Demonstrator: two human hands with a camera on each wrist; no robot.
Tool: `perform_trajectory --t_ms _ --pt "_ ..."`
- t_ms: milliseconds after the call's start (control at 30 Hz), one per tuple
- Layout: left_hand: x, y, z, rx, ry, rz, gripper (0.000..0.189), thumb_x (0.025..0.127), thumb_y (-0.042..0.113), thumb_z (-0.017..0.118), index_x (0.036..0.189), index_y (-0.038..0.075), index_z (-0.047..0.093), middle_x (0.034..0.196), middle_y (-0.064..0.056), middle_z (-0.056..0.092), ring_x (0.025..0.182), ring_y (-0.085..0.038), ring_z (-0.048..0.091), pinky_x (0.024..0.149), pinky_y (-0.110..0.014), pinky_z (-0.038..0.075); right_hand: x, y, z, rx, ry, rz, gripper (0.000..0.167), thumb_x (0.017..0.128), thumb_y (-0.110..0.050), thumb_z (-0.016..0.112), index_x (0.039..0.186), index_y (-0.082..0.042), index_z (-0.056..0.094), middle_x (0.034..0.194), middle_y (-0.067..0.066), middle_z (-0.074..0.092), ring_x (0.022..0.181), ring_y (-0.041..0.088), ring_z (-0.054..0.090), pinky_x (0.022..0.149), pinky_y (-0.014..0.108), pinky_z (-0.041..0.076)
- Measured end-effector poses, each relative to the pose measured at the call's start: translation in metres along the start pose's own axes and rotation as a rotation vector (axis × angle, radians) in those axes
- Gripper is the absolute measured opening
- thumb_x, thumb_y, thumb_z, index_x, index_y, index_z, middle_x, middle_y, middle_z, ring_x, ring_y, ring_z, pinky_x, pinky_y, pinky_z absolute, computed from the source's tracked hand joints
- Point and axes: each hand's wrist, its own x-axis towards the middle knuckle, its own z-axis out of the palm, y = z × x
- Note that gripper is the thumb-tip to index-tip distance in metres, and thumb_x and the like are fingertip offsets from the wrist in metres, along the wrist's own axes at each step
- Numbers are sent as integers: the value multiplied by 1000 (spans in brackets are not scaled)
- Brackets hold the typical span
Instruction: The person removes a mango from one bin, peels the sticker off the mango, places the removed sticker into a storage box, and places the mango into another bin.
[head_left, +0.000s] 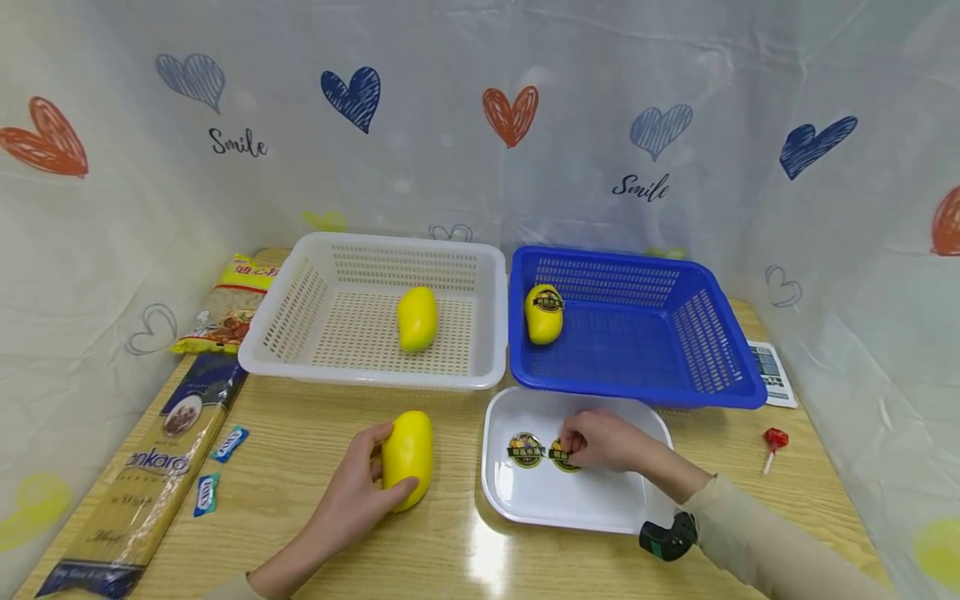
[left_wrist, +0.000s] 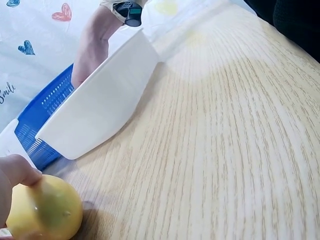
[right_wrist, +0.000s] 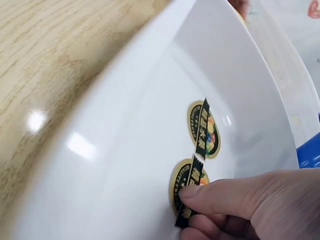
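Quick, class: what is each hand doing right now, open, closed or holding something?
Left hand: holding a yellow mango.
Right hand: closed, pinching a sticker in the white tray.

Left basket (head_left: 360, 329): one mango (head_left: 417, 319) is contained.
Right basket (head_left: 622, 337): set beside it; another mango (head_left: 543, 323) is contained.
Tray (head_left: 540, 500): placed before the right basket; two stickers (head_left: 527, 450) are laid inside.
Third mango (head_left: 408, 454): held before the left basket.
Lollipop (head_left: 776, 438): placed right of the tray.

Head: from above, forward-down — wide
Left wrist: low, tilted across tabletop (left_wrist: 200, 150)
Right wrist: close, down into white tray (right_wrist: 125, 150)
Wrists share: white tray — blue basket (left_wrist: 47, 102)
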Motion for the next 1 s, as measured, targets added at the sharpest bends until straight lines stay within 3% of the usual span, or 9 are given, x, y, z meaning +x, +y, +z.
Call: perform_trajectory --t_ms 200,367,467,700,867,1000 --pt "0 -1 2 21 16 8 77 77 10 83 139 -3 39 134 -19 46 115 -30 53 88 -31 53 -4 -2 -1 1 -22 21 18 73 5 70 82 -10 66 76 -7 59 70 4 50 64 22 47" --pt "2 -4 4 44 22 59 82 77 15 85 141 -1 37 131 -18 47 105 -27 56 78 -25 54 -5 -9 -12 76 -75 -9 12 80 1 68 90 -6 68 83 -4 63 75 4 53 68 23 50" --pt "2 -6 5 47 12 94 85 78 19 84 145 2 35 135 -18 44 107 -26 54 78 -24 54 -4 -20 -23 103 -99 -29 10 85 -5 68 95 -4 69 88 -1 65 80 7 58 73 26 52" --pt "0 -9 6 40 -26 119 80 84 23 79 149 6 35 141 -20 36 104 -23 54 81 -25 53 -1 -57 -48 101 -109 -41 31 95 -23 64 119 -4 65 115 7 66 102 23 65 84 31 55" --pt "-3 -9 6 17 -50 105 77 86 17 76 150 6 34 146 -21 31 113 -28 53 88 -27 52 11 -80 -44 212 -78 -99 40 97 -26 62 128 -2 59 125 10 61 110 27 62 89 28 53" --pt "-5 -5 0 92 -42 145 70 90 24 73 148 6 38 146 -21 31 116 -31 53 90 -34 53 27 -96 -32 254 -68 -103 41 97 -25 62 132 -4 57 129 11 58 112 26 60 89 25 52"
